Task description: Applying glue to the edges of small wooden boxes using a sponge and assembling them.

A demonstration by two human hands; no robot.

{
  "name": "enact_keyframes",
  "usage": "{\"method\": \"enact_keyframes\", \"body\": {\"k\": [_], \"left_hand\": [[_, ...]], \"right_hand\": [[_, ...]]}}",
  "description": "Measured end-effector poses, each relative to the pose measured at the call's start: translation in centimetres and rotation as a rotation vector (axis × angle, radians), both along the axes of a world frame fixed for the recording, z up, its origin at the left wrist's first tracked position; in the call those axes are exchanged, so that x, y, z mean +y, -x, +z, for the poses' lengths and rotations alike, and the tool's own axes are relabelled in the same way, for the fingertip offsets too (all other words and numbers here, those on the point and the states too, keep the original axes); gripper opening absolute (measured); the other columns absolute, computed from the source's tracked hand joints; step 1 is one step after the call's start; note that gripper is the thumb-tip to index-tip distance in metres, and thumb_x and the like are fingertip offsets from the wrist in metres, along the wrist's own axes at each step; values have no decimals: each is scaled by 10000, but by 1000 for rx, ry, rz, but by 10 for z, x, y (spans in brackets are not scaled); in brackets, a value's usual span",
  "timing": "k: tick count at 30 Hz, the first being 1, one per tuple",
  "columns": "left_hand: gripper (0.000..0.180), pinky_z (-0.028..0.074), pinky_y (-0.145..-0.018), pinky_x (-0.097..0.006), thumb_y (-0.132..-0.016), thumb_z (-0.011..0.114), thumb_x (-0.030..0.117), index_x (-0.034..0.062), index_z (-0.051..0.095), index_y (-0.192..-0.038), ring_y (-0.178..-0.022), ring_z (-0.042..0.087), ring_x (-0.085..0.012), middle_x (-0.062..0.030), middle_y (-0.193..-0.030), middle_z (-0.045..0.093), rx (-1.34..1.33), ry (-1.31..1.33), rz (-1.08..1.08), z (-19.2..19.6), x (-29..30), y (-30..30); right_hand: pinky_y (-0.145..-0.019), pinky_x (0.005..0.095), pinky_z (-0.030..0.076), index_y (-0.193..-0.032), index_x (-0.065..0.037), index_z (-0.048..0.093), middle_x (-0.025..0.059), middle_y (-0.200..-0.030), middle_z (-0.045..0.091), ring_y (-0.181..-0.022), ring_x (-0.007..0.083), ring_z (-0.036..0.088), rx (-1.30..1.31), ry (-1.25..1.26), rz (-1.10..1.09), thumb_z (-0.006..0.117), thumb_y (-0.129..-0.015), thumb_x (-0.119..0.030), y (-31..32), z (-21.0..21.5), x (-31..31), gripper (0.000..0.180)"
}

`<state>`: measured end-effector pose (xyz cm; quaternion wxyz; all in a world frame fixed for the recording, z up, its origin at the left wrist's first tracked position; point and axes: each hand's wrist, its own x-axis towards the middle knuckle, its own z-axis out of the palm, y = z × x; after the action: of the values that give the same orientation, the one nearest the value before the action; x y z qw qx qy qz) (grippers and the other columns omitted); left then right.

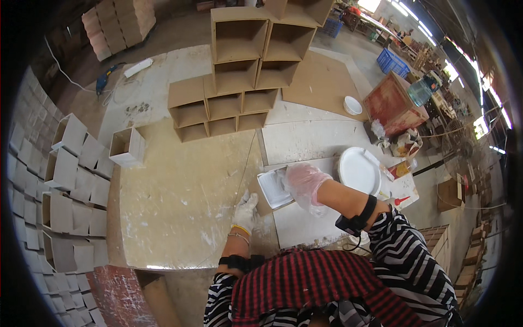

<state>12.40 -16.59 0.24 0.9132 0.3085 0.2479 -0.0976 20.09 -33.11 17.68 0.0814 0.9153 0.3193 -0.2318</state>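
My left hand, in a white-stained glove, has its fingers bent against the brown side of a small box. The box has a pale rim around a wet-looking white surface. A loose, pinkish clear plastic bag covers my right hand, which is at the box's right edge. Its fingers are blurred under the plastic, so what they hold, if anything, is hidden. Just right of that hand stands a round white tub with white stuff in it.
Brown open boxes are stacked at the table's far side. A white-sided box stands at its left, beside rows of white boxes. A white bowl, a red cabinet and a red-tipped nozzle are on the right.
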Motion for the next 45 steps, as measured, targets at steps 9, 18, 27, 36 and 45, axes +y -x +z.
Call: {"method": "enact_keyframes", "body": {"k": [9,18,27,36,45], "left_hand": [[255,436,-641,-202,-863,675,115,108,602,-1107,-695,510,-50,70,-851,582,12,41,-62,-20,4,-4],[287,424,-605,-200,-870,661,104,87,594,-1149,-668,497,-45,64,-860,590,9,-22,-57,-4,0,-4],[252,393,-532,-211,-890,643,145,114,608,-1138,-614,465,-49,69,-800,579,-1,-44,-122,5,4,0],[291,390,-541,-209,-883,655,162,122,596,-1165,-616,455,-53,64,-830,569,47,-46,-35,10,-3,-3],[332,261,-391,-213,-854,699,232,143,603,-1158,-429,312,-31,102,-585,414,79,-152,-112,10,3,1]], "right_hand": [[-697,404,506,-1337,-124,447,173,-865,649,-820,337,648,156,194,87,593,-751,-120,-22,20,16,604],[-713,406,500,-1263,-98,488,160,-885,651,-839,324,648,175,225,-76,559,-837,-161,-3,49,-3,436],[-714,428,499,-995,-49,632,155,-842,660,-828,324,644,254,180,14,551,-776,-163,27,44,-29,260],[-752,430,491,-1050,-73,635,174,-873,655,-816,318,632,331,3,25,516,-780,-159,27,23,-19,307],[-774,398,490,-1090,-88,604,167,-858,640,-800,322,619,360,-13,-50,528,-796,-198,8,34,-31,324]]}}
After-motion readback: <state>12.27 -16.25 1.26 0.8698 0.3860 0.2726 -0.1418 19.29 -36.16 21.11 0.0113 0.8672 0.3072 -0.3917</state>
